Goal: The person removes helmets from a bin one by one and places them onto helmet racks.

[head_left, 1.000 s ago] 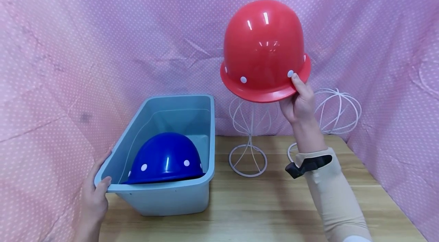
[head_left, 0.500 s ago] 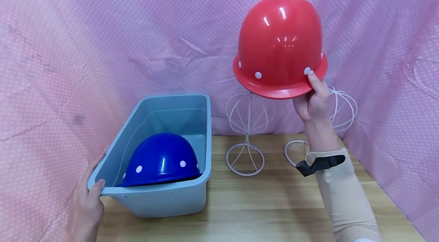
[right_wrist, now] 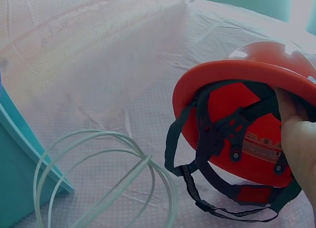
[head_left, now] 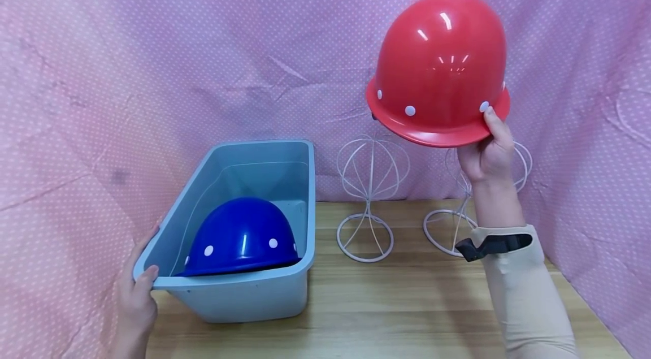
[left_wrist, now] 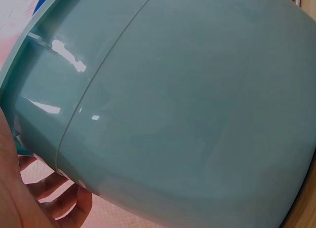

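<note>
My right hand point(head_left: 487, 151) holds a red hard hat point(head_left: 442, 70) up in the air by its brim, thumb outside near a white rivet and fingers underneath. From the right wrist view, the hat's dark inner harness point(right_wrist: 217, 124) and hanging chin strap point(right_wrist: 202, 203) show. My left hand point(head_left: 136, 297) grips the near left corner of a blue-grey plastic bin point(head_left: 312, 206), thumb over the rim; in the left wrist view its fingers curl at the bin's outer wall point(left_wrist: 197, 114). Inside the bin sits a blue hard hat point(head_left: 244, 234), dome up.
Two white wire stands with round cage tops are on the wooden table point(head_left: 366, 314): one stand point(head_left: 371, 195) right of the bin, the other stand point(head_left: 460, 212) partly behind my right hand. A pink dotted cloth point(head_left: 254, 65) hangs behind and at the sides.
My right hand has carried the red hard hat to the right, from over the first wire stand toward the second one. The left hand keeps its grip on the bin, which shifted slightly left.
</note>
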`<state>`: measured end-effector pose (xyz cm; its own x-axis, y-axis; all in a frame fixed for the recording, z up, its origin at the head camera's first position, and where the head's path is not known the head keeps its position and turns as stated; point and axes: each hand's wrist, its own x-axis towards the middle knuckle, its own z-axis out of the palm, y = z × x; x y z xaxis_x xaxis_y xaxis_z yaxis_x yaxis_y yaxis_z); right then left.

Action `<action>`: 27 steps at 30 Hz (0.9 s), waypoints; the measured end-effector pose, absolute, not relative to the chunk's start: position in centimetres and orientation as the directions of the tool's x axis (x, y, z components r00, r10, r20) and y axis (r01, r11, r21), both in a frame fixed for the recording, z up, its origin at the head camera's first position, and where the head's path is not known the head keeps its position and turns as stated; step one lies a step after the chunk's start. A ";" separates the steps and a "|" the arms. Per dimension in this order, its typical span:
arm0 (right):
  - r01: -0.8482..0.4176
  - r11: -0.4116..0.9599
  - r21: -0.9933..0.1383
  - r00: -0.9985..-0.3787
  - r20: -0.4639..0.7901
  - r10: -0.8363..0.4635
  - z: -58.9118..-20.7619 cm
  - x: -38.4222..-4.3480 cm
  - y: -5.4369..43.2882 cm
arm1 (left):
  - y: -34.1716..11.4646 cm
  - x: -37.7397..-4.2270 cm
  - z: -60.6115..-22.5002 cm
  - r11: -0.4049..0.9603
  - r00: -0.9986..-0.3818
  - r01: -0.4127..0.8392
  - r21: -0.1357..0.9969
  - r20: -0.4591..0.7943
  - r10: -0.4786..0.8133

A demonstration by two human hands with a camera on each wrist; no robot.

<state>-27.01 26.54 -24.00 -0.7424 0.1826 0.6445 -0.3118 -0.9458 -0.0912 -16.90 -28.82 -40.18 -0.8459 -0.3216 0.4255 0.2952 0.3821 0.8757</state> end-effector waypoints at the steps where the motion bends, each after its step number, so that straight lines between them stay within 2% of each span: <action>1: -0.309 -0.947 -0.085 -0.743 0.643 0.185 -24.0 -27.0 26.8 | -28.8 -17.0 -40.2 0.370 -0.844 0.307 0.877 0.431 -0.321; 7: -0.293 -0.954 -0.068 -0.745 0.641 0.183 -24.0 -26.7 28.8 | -28.2 -17.4 -40.4 0.313 -0.842 0.350 0.883 0.443 -0.309; 11: -0.279 -0.957 -0.083 -0.733 0.662 0.156 -24.3 -26.3 30.4 | -27.8 -17.6 -40.5 0.323 -0.854 0.345 0.881 0.438 -0.281; 15: -0.277 -0.956 -0.090 -0.702 0.699 0.138 -24.1 -25.9 31.7 | -27.3 -17.8 -40.5 0.375 -0.871 0.308 0.875 0.417 -0.259; 22: -0.231 -0.966 -0.118 -0.705 0.704 0.083 -24.3 -26.1 32.4 | -28.4 -16.3 -40.7 0.497 -0.887 0.141 0.856 0.333 -0.321; 27: -0.223 -0.968 -0.111 -0.697 0.713 0.079 -24.5 -26.8 32.5 | -29.9 -16.0 -41.3 0.566 -0.878 0.186 0.803 0.394 -0.271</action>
<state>-26.77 32.49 -24.51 -0.6967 0.0791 0.7130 -0.2231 -0.9685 -0.1106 -16.01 -29.91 -41.29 -0.8781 -0.2710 0.3944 0.1859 0.5662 0.8030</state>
